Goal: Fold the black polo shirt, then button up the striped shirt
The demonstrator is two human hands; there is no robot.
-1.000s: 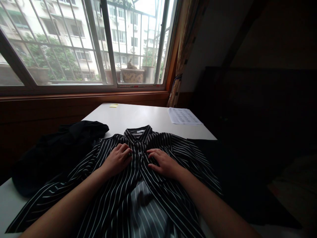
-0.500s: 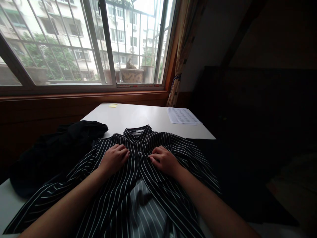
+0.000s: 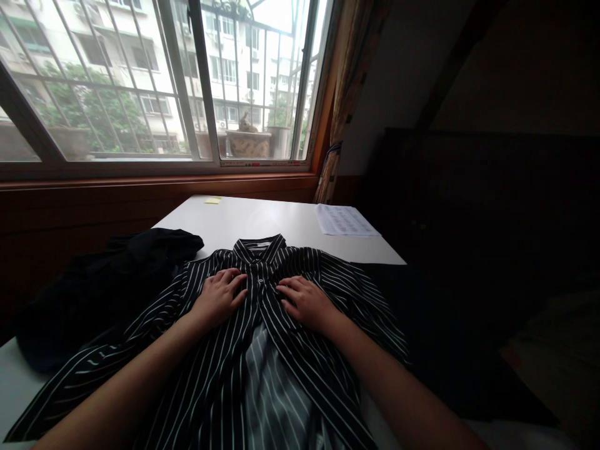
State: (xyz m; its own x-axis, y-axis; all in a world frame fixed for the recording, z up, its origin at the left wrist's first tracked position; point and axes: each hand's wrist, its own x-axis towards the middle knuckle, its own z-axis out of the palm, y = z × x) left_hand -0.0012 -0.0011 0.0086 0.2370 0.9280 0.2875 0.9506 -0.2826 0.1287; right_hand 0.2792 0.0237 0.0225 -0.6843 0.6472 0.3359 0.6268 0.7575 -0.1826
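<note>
A black shirt with white stripes [image 3: 241, 337] lies spread on the white table, its collar [image 3: 260, 249] pointing away from me. One button shows just below the collar, and lower down the front parts to reveal the greyish inner side of the back. My left hand [image 3: 219, 297] rests on the left chest of the shirt, fingers spread. On the other side of the button strip, my right hand [image 3: 307, 302] lies on the cloth with its fingers stretched out. Neither hand grips the fabric.
Dark crumpled clothing [image 3: 107, 287] is heaped at the left. Dark flat cloth [image 3: 450, 337] lies at the right. Printed sheets [image 3: 347, 220] and a yellow sticky note [image 3: 212, 200] are on the far part of the table [image 3: 262, 215], below a barred window.
The fingers of both hands have gone from curled on the cloth to stretched out over it. The shirt front opening looks slightly wider and shifted left.
</note>
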